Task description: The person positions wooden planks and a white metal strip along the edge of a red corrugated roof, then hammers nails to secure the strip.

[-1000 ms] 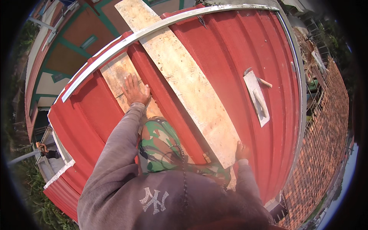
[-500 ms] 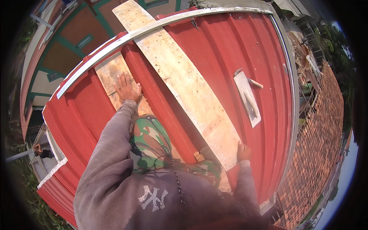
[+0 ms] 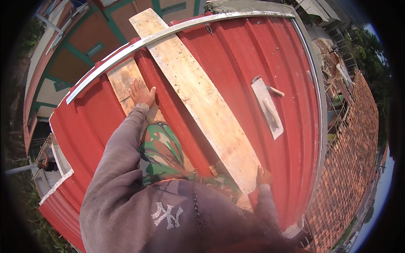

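My left hand (image 3: 142,93) lies flat with its fingers spread on a shorter, worn wooden board (image 3: 121,75), which runs along a trough of the red ribbed metal roof and back under my leg. My right hand (image 3: 263,177) grips the near right corner of a long pale plank (image 3: 206,101), thumb on top, the other fingers mostly hidden. The plank slants across the roof ribs, its far end sticking out past the roof's edge trim. To the right of it, a plastering trowel (image 3: 269,110) with a wooden handle rests on the red sheet (image 3: 291,84).
A second wooden handle (image 3: 276,91) pokes out beside the trowel. Pale metal trim (image 3: 181,27) borders the far roof edge. Beyond the right edge lies a tiled roof (image 3: 344,168). At lower left, past the roof, another person (image 3: 47,163) is partly visible.
The long plank has slid a little toward me, so less of it overhangs the far trim. My right hand has come nearer with it; the left stays flat on the shorter board.
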Demonstrator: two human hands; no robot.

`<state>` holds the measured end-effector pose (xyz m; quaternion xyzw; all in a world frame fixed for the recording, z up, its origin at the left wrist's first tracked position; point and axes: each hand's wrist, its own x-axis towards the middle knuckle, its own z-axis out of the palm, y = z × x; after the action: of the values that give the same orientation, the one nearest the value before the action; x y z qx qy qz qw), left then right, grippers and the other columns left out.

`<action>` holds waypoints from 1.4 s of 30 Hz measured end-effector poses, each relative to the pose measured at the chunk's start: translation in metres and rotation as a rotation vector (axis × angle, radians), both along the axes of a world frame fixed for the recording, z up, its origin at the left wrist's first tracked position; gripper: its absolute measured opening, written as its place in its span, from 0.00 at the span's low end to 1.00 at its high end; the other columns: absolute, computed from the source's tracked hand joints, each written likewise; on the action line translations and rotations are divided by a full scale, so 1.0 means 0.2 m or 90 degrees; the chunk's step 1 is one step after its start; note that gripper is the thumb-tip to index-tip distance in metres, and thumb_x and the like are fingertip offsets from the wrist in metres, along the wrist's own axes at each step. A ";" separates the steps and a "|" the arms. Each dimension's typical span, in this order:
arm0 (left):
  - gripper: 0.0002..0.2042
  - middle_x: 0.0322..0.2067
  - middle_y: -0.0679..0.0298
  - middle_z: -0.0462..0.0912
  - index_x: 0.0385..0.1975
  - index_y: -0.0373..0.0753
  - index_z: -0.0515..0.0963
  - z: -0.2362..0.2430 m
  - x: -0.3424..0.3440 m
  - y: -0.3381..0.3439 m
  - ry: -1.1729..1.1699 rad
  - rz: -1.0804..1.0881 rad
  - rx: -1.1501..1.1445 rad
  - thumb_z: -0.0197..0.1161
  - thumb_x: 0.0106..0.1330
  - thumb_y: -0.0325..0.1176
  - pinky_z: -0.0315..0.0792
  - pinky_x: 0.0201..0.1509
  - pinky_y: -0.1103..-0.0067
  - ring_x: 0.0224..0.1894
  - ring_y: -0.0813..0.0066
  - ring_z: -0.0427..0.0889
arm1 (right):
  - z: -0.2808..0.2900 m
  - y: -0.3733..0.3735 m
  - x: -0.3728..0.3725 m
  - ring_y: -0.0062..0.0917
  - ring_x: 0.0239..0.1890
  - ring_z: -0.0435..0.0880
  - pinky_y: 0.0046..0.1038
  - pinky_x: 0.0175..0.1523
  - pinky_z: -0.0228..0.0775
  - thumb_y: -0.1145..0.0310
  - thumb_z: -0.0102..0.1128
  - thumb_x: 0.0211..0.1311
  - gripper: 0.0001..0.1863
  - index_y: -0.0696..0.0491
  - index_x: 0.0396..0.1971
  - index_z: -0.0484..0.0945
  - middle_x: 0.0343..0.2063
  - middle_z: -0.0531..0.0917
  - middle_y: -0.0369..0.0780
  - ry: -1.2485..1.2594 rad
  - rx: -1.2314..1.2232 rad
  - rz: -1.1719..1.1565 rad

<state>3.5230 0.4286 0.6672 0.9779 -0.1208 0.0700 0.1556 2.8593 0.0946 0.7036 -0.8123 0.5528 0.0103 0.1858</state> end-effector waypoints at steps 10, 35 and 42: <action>0.56 0.74 0.46 0.67 0.79 0.30 0.56 -0.06 -0.32 -0.61 0.811 0.127 -0.861 0.71 0.63 0.68 0.65 0.74 0.55 0.74 0.51 0.69 | -0.02 0.02 -0.51 0.40 0.23 0.80 0.47 0.36 0.70 0.32 0.56 0.69 0.39 0.59 0.21 0.82 0.18 0.79 0.50 -0.045 0.089 -0.111; 0.39 0.77 0.52 0.67 0.80 0.41 0.58 0.32 -1.71 -0.57 1.384 0.043 -0.935 0.57 0.78 0.60 0.61 0.80 0.48 0.78 0.53 0.67 | 0.33 0.07 -1.65 0.59 0.53 0.85 0.50 0.62 0.72 0.18 0.39 0.67 0.59 0.70 0.43 0.87 0.43 0.87 0.65 0.284 0.046 -0.397; 0.35 0.73 0.52 0.71 0.77 0.35 0.61 0.60 -1.92 -0.57 1.542 -0.137 -0.717 0.60 0.80 0.50 0.68 0.77 0.52 0.74 0.54 0.73 | 0.71 0.19 -2.46 0.58 0.48 0.87 0.52 0.56 0.74 0.18 0.43 0.66 0.60 0.73 0.42 0.86 0.40 0.86 0.68 0.229 -0.087 -0.545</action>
<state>3.1390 0.3154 0.7874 0.2121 0.0614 -0.8071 0.5476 2.3666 0.1318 0.8447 -0.5070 0.8609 0.0375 0.0208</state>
